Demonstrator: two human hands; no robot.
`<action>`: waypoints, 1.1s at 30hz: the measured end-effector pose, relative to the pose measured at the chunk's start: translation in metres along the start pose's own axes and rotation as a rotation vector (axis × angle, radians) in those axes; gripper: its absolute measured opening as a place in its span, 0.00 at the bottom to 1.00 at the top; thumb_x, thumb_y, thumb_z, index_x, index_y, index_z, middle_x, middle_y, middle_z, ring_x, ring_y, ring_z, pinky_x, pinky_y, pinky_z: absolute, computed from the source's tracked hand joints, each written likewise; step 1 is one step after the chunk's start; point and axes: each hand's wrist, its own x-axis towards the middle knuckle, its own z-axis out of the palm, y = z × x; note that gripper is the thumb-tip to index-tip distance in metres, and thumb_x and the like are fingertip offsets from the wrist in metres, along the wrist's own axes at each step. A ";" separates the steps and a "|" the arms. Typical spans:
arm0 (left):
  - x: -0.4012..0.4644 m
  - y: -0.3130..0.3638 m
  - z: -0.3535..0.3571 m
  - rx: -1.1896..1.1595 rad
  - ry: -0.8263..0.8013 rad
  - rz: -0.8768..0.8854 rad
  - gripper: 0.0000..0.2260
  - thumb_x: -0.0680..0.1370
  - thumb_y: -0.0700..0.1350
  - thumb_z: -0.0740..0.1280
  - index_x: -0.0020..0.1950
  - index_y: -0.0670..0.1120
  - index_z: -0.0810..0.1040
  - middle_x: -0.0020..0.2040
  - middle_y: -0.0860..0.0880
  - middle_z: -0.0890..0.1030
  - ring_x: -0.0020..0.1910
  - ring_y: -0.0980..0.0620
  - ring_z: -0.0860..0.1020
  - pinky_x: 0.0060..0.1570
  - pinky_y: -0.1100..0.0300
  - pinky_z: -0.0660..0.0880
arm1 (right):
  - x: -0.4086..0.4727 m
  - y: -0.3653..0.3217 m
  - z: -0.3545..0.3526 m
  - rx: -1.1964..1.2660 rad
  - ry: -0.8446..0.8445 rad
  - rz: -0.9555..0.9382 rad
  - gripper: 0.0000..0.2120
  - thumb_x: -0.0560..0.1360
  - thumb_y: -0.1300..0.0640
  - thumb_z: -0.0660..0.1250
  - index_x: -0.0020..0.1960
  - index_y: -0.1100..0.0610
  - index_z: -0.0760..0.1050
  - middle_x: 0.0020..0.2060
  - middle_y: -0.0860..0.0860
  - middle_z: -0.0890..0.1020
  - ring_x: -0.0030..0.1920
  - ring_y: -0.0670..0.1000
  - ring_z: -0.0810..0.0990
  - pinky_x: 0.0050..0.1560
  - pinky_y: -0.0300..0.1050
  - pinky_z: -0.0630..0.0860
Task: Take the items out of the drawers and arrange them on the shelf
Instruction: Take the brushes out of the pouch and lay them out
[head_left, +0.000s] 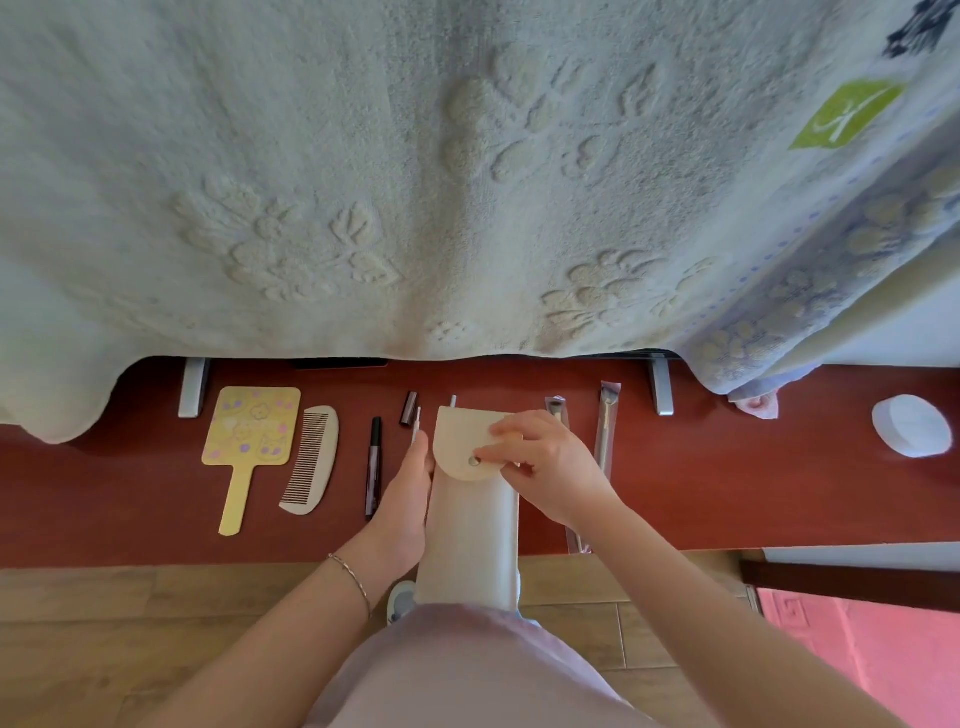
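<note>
Red shelf (130, 493) under a hanging towel (363, 182) carries the cream pouch (470, 519). Left hand (402, 514) steadies its side, fingers straight; right hand (545, 467) pinches the flap. It overhangs the edge and could tip off, or nudge the pen (373, 467).

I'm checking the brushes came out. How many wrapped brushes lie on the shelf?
2, both right of the pouch: one brush peeks out behind the right hand, another lies further right. Others may be hidden.
</note>
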 end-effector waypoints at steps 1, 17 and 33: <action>0.000 0.001 0.002 0.026 0.000 0.003 0.21 0.79 0.62 0.53 0.55 0.50 0.79 0.50 0.44 0.84 0.48 0.46 0.81 0.47 0.51 0.77 | -0.001 0.000 -0.001 -0.032 0.006 -0.012 0.15 0.65 0.67 0.71 0.46 0.50 0.84 0.47 0.53 0.82 0.49 0.56 0.79 0.45 0.39 0.72; 0.005 0.003 0.018 0.280 0.007 0.187 0.13 0.74 0.49 0.69 0.56 0.46 0.76 0.47 0.45 0.83 0.42 0.48 0.83 0.35 0.57 0.78 | -0.011 -0.014 -0.013 0.449 0.168 0.380 0.17 0.70 0.66 0.63 0.54 0.52 0.79 0.60 0.44 0.75 0.65 0.36 0.66 0.57 0.28 0.66; 0.010 0.001 0.027 0.421 0.023 0.292 0.13 0.76 0.49 0.67 0.59 0.50 0.75 0.51 0.47 0.82 0.48 0.47 0.82 0.48 0.49 0.79 | -0.004 -0.013 0.002 0.876 -0.003 0.921 0.15 0.72 0.52 0.69 0.58 0.54 0.75 0.50 0.50 0.82 0.51 0.51 0.81 0.56 0.54 0.77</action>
